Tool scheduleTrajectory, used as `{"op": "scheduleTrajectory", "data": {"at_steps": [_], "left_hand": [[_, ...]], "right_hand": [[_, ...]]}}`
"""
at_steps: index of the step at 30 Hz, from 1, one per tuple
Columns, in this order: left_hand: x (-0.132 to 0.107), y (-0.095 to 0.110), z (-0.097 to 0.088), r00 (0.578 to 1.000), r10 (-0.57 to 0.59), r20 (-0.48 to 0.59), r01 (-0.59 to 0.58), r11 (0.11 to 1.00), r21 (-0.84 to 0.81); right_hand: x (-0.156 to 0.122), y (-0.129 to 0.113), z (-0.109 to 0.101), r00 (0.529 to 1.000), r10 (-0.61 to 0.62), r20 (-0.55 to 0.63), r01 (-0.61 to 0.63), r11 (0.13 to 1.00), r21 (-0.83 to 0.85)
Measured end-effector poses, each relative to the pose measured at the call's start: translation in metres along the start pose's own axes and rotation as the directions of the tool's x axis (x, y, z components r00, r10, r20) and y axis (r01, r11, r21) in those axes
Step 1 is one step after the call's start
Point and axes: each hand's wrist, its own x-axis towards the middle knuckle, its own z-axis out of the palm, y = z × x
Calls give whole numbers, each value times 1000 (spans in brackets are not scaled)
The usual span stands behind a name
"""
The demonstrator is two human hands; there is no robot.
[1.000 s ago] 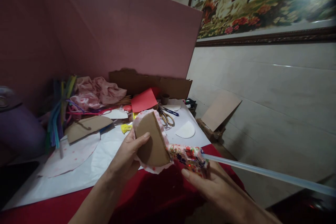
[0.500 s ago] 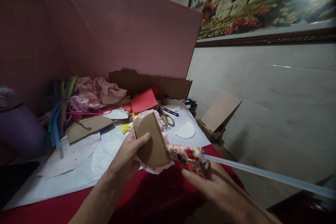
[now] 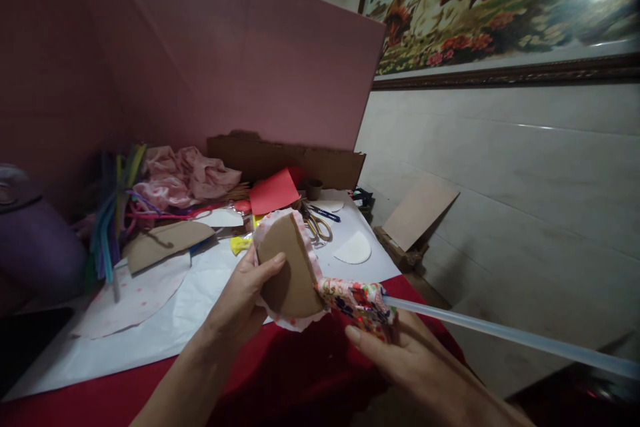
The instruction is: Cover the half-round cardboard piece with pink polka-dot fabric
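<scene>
My left hand point(image 3: 239, 300) grips a half-round piece of brown cardboard point(image 3: 290, 267) with pink dotted fabric folded over its edges, thumb pressed on its face. My right hand point(image 3: 400, 353) is closed on a glue gun point(image 3: 357, 300) wrapped in floral print. A long clear glue stick point(image 3: 500, 330) juts out of the gun's back toward the right. The gun's nozzle touches the lower right edge of the cardboard piece.
A red cloth point(image 3: 280, 373) covers the near table, with white paper point(image 3: 200, 293) over it. Behind lie scissors point(image 3: 317, 223), red card point(image 3: 273, 190), pink fabric point(image 3: 185, 177), pipe cleaners point(image 3: 113, 207), cardboard pieces point(image 3: 160, 243) and a white half-round cutout point(image 3: 354, 248). A pink board point(image 3: 225, 60) stands behind.
The glue gun has shifted slightly up and left along the cardboard's edge. My left hand has stayed still.
</scene>
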Motion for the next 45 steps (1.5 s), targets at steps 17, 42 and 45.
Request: {"op": "scheduleTrajectory", "data": {"at_steps": [17,42,45], "left_hand": [[-1,0,-3,1000,-3,15,2,1000,19],[-2,-1,-5,997,-22,76,20,999,32],[-2,-1,-6,993,-21,115,17,999,34]], "right_hand": [[2,-2,0,1000,3,25,-3,1000,-18],[10,-6,-3,998,-23,53,20,998,65],[13,-11,-3,997,-59,45,56,995,80]]}}
